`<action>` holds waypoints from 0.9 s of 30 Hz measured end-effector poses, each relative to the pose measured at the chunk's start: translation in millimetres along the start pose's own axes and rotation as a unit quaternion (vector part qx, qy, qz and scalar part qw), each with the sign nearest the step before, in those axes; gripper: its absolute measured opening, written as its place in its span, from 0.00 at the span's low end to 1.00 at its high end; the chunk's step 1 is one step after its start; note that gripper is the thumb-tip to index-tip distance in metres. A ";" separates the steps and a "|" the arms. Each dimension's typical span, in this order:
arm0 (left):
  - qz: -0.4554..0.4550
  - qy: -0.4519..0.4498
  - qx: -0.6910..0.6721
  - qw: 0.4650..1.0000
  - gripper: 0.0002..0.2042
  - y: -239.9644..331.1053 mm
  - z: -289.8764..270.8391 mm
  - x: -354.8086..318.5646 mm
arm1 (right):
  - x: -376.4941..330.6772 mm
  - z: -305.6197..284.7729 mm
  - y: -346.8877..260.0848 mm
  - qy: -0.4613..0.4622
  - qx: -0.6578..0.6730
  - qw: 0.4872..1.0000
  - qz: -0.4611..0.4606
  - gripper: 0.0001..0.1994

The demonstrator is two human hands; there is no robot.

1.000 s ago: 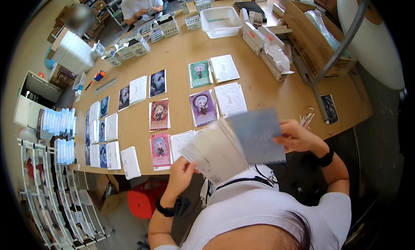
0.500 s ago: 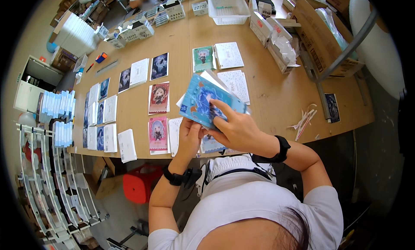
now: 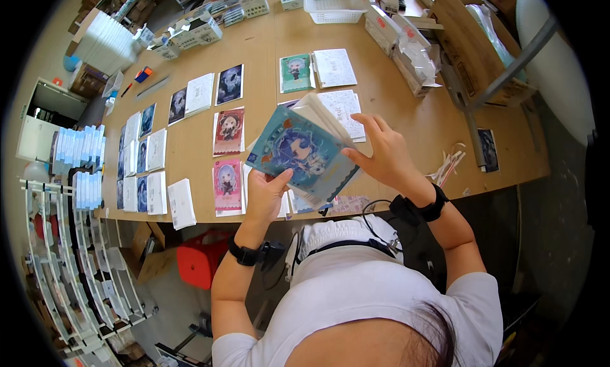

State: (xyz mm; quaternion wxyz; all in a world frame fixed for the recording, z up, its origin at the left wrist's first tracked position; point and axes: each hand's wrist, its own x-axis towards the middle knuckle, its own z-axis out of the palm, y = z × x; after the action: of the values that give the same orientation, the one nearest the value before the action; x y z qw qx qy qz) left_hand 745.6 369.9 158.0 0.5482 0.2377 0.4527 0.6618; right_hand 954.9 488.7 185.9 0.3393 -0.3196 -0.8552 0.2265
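both hands [image 3: 267, 192] [image 3: 381, 154] grip my glossy blue illustrated card [image 3: 302, 154] atop a white card stack [image 3: 324, 113]; pink [image 3: 227, 186] and red [image 3: 229, 131] cards lie flat on wooden surface [image 3: 406, 119].

Packing workshop, long wooden table [image 3: 267, 81] with rows of illustrated cards [image 3: 229, 131], cardboard boxes [image 3: 467, 46], wire racks [image 3: 70, 265]

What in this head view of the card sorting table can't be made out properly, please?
- Cards behind the blue illustrated card, head view: hidden by it and both hands, left hand, right hand.
- Table edge cards under the stack: mostly covered.
- White basket: cut off by the top edge.
- Small card at the table's right end: too small and bent by the lens to tell its picture.
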 end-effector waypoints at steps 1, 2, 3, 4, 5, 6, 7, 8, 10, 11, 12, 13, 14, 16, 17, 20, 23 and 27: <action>-0.006 0.003 -0.007 1.000 0.17 -0.1 -1.1 0.6 | -4.0 -0.4 9.7 -0.044 0.018 0.999 0.025 0.17; -0.012 0.006 -0.013 1.000 0.18 -1.6 -2.7 1.2 | -6.8 0.6 16.2 -0.088 0.035 0.994 0.050 0.17; -0.017 0.009 -0.020 1.000 0.19 -3.3 -5.6 2.6 | -8.1 2.2 18.6 -0.141 0.071 0.984 0.079 0.16; -0.035 0.010 -0.014 0.999 0.20 -5.4 -11.0 4.0 | -10.8 3.7 19.3 -0.192 0.107 0.970 0.107 0.15; -0.036 0.014 -0.019 0.999 0.20 -6.9 -12.7 3.7 | -13.8 5.7 19.8 -0.243 0.143 0.950 0.135 0.14; -0.038 0.018 -0.026 0.999 0.20 -9.1 -13.3 2.7 | -17.6 8.0 21.3 -0.255 0.163 0.942 0.144 0.14; -0.039 0.023 -0.032 0.998 0.20 -11.3 -14.3 2.3 | -22.1 11.0 22.7 -0.268 0.183 0.933 0.154 0.13; -0.044 0.020 -0.036 0.998 0.20 -13.5 -17.1 3.2 | -26.3 15.2 25.1 -0.281 0.204 0.924 0.163 0.13; -0.045 0.020 -0.068 0.996 0.20 -15.2 -14.4 3.9 | -41.5 34.8 35.6 -0.237 0.306 0.908 0.157 0.15; -0.046 0.021 -0.083 0.995 0.19 -15.9 -12.9 4.0 | -47.9 41.0 40.4 -0.214 0.357 0.896 0.153 0.16; -0.045 0.022 -0.087 0.995 0.18 -18.9 -15.1 4.2 | -48.2 40.9 36.6 -0.215 0.379 0.884 0.169 0.17; -0.043 0.022 -0.091 0.995 0.17 -24.9 -19.3 5.8 | -47.2 39.9 31.9 -0.216 0.400 0.871 0.185 0.17; -0.041 0.023 -0.095 0.994 0.16 -29.3 -23.2 7.0 | -46.7 39.7 28.7 -0.217 0.422 0.857 0.201 0.18; -0.037 0.025 -0.073 0.996 0.16 -35.0 -24.7 13.0 | -50.5 40.2 31.7 -0.208 0.355 0.894 0.176 0.19; -0.033 0.027 -0.062 0.997 0.16 -36.5 -24.7 15.4 | -51.9 42.3 35.6 -0.205 0.320 0.911 0.162 0.20; -0.068 0.071 -0.037 0.995 0.18 -38.6 -25.1 17.9 | -54.0 57.6 66.0 -0.189 0.448 0.823 0.294 0.19; -0.051 0.125 -0.033 0.990 0.19 -33.8 -45.5 7.9 | -31.4 50.2 118.4 -0.162 0.490 0.770 0.375 0.19; 0.001 0.192 -0.031 0.981 0.18 -7.4 -93.5 -30.5 | 19.8 45.9 231.2 -0.029 0.429 0.788 0.441 0.17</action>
State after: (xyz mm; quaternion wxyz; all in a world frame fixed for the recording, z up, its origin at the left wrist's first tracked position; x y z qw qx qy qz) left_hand 682.3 309.4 112.5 0.4575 0.0894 0.5287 0.7093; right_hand 1001.3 655.1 24.2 0.2802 -0.4767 -0.4453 0.7042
